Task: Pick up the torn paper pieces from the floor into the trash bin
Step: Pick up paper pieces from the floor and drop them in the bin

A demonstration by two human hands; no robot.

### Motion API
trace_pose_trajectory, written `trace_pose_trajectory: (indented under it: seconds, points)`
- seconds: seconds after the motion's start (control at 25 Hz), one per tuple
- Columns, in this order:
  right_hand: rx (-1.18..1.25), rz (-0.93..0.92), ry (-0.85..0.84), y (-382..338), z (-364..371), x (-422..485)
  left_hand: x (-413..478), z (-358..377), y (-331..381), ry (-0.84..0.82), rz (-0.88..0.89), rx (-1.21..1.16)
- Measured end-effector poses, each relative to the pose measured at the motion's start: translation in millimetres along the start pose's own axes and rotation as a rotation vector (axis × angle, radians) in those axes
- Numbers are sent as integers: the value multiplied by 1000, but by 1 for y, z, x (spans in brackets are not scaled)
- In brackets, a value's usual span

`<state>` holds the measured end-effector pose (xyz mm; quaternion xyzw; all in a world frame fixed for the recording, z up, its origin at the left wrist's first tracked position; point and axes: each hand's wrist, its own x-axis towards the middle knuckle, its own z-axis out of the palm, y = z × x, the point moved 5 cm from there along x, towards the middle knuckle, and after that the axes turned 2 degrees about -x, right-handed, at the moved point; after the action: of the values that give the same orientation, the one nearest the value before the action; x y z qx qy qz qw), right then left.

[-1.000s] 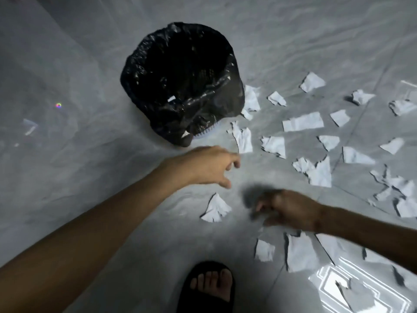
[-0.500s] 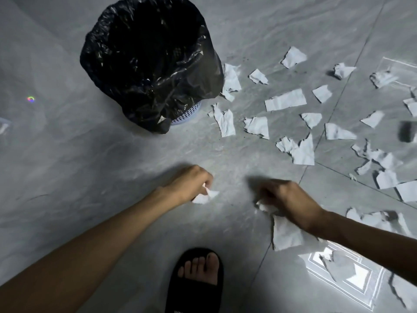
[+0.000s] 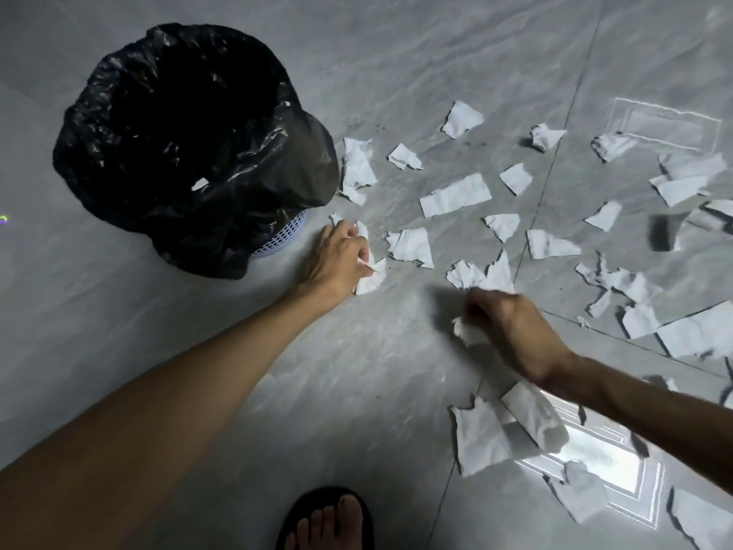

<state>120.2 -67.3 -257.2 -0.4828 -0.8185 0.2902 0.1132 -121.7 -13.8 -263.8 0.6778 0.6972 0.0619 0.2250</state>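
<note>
My left hand [image 3: 341, 258] at frame centre pinches a torn white paper scrap [image 3: 371, 273] beside the black-bagged round trash bin [image 3: 190, 148] at upper left. My right hand [image 3: 511, 327], lower right of it, is closed on a crumpled white paper piece [image 3: 466, 331] above the grey tiled floor [image 3: 357, 371].

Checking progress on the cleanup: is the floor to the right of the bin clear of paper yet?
No, many torn paper pieces lie on the floor beside the trash bin.

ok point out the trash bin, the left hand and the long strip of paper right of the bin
trash bin [image 3: 277, 242]: head view, on the lilac basket wall showing below the black bag.
left hand [image 3: 337, 260]: head view, on the back of the hand.
long paper strip [image 3: 455, 200]: head view, on the strip's middle.
</note>
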Motion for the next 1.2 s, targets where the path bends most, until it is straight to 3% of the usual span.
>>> trace_pose_trajectory:
  seconds: [0.08, 0.2, 0.36, 0.44, 0.64, 0.8, 1.0, 1.12, 1.2]
  points:
    - [-20, 119, 127, 28, -20, 14, 2, 2, 1, 28, -16, -67]
    - [-80, 280, 72, 59, -21, 21, -6, -1, 4, 82, -42, -106]
    - [-145, 278, -2, 54, -16, 25, -26, -33, 31, 169, 30, -227]
    - [-107, 257, 49, 42, -28, 35, -31, -71, 52, 222, 84, -318]
    - [249, 219, 237, -14, -73, 73, -50, -190, 75, 475, 207, -472]
    - [561, 111, 305, -86, -101, 117, -61, -262, 28, 805, 113, -373]
    - [719, -91, 293, -176, -128, 169, -45, -243, -58, 647, -234, -343]
    - [574, -160, 279, -221, -128, 210, -44, -232, -84, 488, -339, -291]
    - [365, -167, 204, -245, -116, 236, -51, -235, -89, 543, -361, -272]
